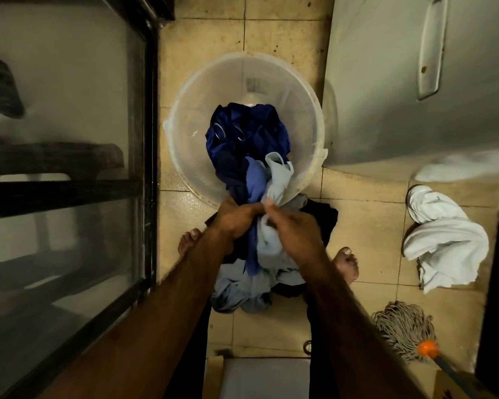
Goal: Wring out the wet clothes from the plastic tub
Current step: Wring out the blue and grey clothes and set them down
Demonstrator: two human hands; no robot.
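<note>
A clear plastic tub (185, 110) stands on the tiled floor ahead of me. Dark blue wet clothes (242, 133) lie bunched in it, on the near side. A light blue and mid blue garment (277, 174) stretches from the tub's near rim up into my hands. My left hand (236, 217) grips the bunched cloth just over the rim. My right hand (293, 226) grips the same cloth right beside it, the two hands almost touching. The garment's loose end (242, 295) hangs down between my bare feet.
A glass door with a black frame (147, 139) runs along the left. A white appliance (415, 82) stands at the right. A white cloth (444, 240) lies on the floor at the right, with a string mop with an orange collar (404, 329) near it.
</note>
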